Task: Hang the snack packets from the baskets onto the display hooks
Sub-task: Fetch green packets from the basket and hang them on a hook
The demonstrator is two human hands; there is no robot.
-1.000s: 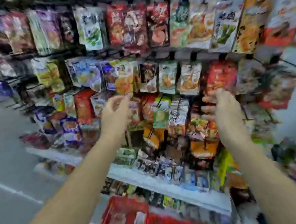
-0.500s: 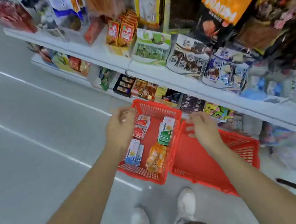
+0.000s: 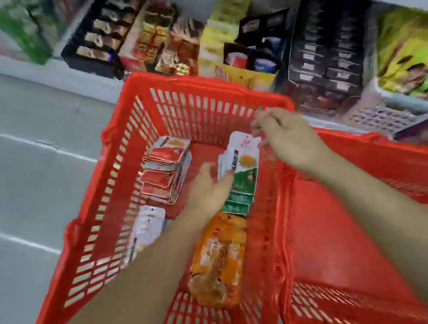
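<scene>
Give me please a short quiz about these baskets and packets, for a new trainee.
1. True or false: the orange packet lies in the left basket.
2. Which lies nearest the left hand? A red stack; B green stack; C shelf.
3. Fill in: the right basket is ___ in colour.
Key: 1 true; 2 B; 3 red.

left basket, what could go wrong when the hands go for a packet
1. The white packet seems to overlap the green packets, so the left hand or right hand may drag several out together.
2. The red packets sit in a loose, leaning stack in the left basket; a bump could topple them.
</scene>
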